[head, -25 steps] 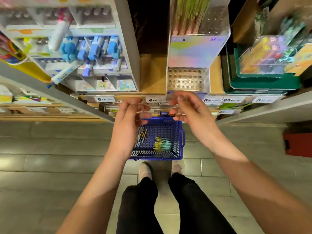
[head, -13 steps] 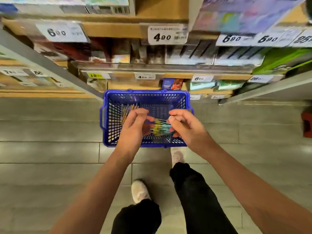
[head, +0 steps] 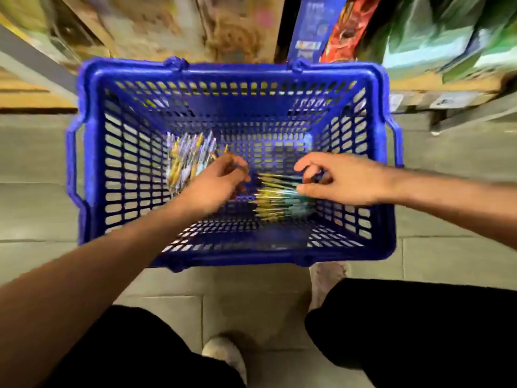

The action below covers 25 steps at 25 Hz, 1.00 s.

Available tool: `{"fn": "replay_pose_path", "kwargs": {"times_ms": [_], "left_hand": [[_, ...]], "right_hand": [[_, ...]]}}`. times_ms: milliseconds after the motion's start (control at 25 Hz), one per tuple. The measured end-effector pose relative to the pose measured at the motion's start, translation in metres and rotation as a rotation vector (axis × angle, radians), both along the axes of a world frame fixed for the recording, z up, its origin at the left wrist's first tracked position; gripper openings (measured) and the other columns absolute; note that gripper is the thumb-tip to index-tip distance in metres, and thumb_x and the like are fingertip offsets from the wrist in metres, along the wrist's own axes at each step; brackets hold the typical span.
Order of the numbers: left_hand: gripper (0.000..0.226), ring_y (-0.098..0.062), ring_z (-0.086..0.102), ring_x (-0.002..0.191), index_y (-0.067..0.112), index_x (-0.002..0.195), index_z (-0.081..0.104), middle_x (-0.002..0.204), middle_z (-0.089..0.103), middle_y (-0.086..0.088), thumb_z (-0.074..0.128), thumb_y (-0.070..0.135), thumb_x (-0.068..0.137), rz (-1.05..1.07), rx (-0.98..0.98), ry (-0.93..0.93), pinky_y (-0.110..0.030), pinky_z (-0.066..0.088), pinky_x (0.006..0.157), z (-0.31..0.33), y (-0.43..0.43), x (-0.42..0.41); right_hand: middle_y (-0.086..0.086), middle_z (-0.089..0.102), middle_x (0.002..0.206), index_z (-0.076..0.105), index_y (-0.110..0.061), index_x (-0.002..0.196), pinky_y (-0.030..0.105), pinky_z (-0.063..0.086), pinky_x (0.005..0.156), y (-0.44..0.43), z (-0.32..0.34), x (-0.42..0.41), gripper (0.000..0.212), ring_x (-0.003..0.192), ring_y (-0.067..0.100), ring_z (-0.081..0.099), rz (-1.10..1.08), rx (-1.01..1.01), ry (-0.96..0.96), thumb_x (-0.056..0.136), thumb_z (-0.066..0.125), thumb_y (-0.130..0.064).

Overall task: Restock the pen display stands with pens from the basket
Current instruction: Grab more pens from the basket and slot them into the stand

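Pens: a bundle of slim yellow-and-teal pens point(head: 277, 198) lies flat on the basket bottom and spans the gap between the two hands, with the yellow ends toward the left and the teal ends at the right. A second lot, a fan of mixed-colour slim pens point(head: 187, 161), lies just beyond the left hand's fingertips, on its outer side.

Right hand point(head: 340, 177): fingers curled over the teal end of the yellow-and-teal bundle, thumb against it on the near side. That's a pinch round the end, which makes sense for lifting the whole lot in one go rather than pen by pen.

Left hand point(head: 214, 184): fingers curled down by the bundle's other end, with something thin and orange poking past the fingertips. Too blurred to tell whether it grips a pen or only steadies the tips. My read: it's there to keep the bundle square while the right takes the load.

Both hands are deep inside the blue plastic mesh basket point(head: 232, 70), which sits on the grey tiled floor point(head: 39, 208), hence the stoop, I'd guess. The black-trousered legs point(head: 419, 317) are on the near side of both hands. Blurred shelf stock point(head: 433, 37) shows past the basket's far rim. The display stands are not in view.

Step in hand: pick-up, with nothing from this grab on a stand yet. Risk: loose pens could slide out of a one-end grip or snag in the mesh slots.
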<state>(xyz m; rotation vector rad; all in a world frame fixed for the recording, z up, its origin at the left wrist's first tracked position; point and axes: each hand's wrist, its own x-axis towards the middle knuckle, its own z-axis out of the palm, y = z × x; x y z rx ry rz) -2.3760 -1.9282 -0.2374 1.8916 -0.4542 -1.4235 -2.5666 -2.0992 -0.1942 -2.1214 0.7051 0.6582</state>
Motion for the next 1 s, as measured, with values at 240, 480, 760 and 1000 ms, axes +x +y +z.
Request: {"fn": "replay_pose_path", "kwargs": {"times_ms": [240,480,760,1000], "left_hand": [[0.017,-0.017,0.058,0.067,0.024,0.091,0.049,0.091,0.064,-0.004,0.048,0.019,0.106,-0.165,0.106,-0.009,-0.027,0.043,0.06,-0.065,-0.012,0.012],[0.011,-0.019,0.06,0.076,0.017,0.113,0.051,0.092,0.064,-0.002,0.046,0.025,0.107,-0.148,0.17,-0.019,-0.028,0.045,0.067,-0.05,-0.011,0.025],[0.023,-0.022,0.062,0.08,0.016,0.121,0.052,0.094,0.066,-0.004,0.043,0.032,0.108,-0.055,0.191,0.012,-0.029,0.05,0.068,-0.05,-0.013,0.019],[0.027,-0.016,0.063,0.074,0.012,0.126,0.053,0.097,0.067,-0.004,0.044,0.028,0.107,-0.067,0.174,-0.02,-0.03,0.051,0.068,-0.055,-0.022,0.025]], "right_hand": [[0.002,0.068,0.117,0.055,-0.015,0.13,0.036,0.052,0.09,0.001,-0.082,0.062,0.047,0.102,0.027,0.063,0.482,-0.24,0.205,0.094,0.064,-0.045],[0.005,0.065,0.108,0.061,-0.008,0.126,0.034,0.057,0.082,0.006,-0.131,0.092,0.032,0.093,0.023,0.062,0.554,-0.389,0.492,0.1,0.059,-0.026],[0.002,0.053,0.084,0.062,-0.01,0.116,0.028,0.049,0.064,0.011,-0.166,0.086,0.025,0.082,0.021,0.06,0.557,-0.48,0.453,0.091,0.065,-0.006],[0.005,0.057,0.083,0.064,-0.004,0.117,0.028,0.048,0.07,0.005,-0.176,0.086,0.028,0.084,0.025,0.063,0.394,-0.432,0.395,0.09,0.071,-0.009]]}}
